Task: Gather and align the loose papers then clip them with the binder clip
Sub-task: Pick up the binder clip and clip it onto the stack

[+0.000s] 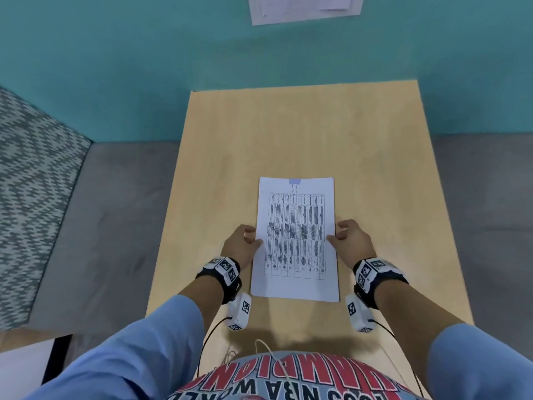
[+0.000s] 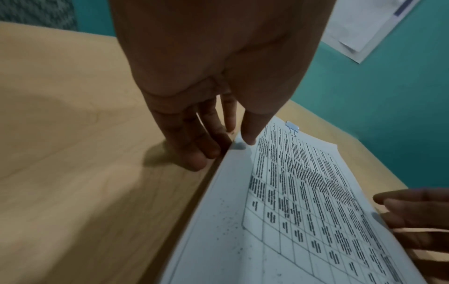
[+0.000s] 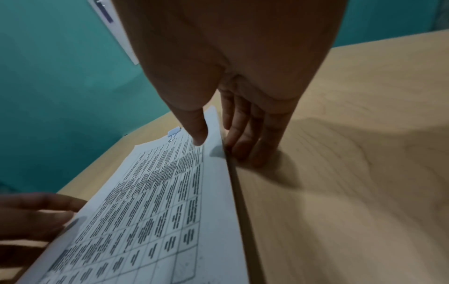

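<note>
A stack of white papers with a printed table lies lengthwise on the light wooden table. A pale blue binder clip sits clamped on the middle of its far edge, also seen in the left wrist view and the right wrist view. My left hand holds the stack's left edge, thumb on top, fingers at the edge on the table. My right hand holds the right edge the same way, thumb on the sheet, fingers beside it. Both long edges stand slightly raised off the table.
A teal wall rises behind the table, with a white sheet fixed to it. A grey seat flanks the table on both sides, with a patterned cushion at the left. Bare tabletop lies beyond the stack.
</note>
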`<state>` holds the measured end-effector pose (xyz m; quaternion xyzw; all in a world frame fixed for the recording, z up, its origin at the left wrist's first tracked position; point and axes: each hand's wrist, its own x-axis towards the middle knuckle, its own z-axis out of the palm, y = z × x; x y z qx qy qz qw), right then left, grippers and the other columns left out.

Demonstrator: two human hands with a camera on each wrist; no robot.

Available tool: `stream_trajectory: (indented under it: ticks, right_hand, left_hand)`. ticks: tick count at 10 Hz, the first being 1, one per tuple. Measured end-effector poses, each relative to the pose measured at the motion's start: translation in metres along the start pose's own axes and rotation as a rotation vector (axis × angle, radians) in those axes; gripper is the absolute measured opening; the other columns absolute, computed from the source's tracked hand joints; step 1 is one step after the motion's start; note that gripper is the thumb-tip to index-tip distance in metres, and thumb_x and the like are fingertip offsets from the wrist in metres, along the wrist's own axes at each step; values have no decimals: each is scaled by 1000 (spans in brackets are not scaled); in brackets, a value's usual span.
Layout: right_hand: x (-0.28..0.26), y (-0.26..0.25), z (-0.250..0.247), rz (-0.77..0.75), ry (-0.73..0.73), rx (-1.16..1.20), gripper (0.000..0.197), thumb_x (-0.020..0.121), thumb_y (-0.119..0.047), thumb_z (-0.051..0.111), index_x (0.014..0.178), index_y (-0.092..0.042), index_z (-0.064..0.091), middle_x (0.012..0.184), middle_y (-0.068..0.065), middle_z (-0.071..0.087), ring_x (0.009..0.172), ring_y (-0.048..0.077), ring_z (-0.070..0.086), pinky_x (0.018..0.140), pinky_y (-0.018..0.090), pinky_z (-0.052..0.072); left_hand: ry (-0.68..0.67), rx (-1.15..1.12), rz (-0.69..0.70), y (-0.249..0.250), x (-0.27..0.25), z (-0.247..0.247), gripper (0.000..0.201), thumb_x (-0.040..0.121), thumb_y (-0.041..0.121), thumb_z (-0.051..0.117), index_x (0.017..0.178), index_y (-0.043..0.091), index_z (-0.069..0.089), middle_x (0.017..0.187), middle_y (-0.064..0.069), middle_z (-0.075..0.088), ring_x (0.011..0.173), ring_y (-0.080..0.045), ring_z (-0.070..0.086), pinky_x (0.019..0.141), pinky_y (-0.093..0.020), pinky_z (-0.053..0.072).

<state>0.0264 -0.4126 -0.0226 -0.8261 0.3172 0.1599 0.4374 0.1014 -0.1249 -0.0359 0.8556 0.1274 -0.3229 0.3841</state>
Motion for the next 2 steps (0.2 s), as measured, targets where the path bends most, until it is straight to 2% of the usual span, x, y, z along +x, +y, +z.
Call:
stream_trajectory:
  ticks: [1, 2]
  right_hand:
    - [-12, -4, -13, -24, -22, -21, 57, 94, -33, 72, 142, -10, 50, 119, 10, 68, 109, 27, 66, 89, 33, 51]
    - [-26, -11, -44, -71, 65, 160, 37, 93, -29, 74, 126, -18, 64, 117, 5, 71, 108, 26, 70, 90, 34, 52]
  left_hand:
    - [-38, 22, -31, -7, -7, -6, 35, 96, 42, 70, 124, 27, 55, 108, -2, 71, 86, -25, 66, 84, -41, 61]
    - [-187, 106, -56, -35, -27, -11, 22, 96, 40, 64, 109, 22, 62, 105, -3, 72, 82, -22, 63, 68, -30, 50]
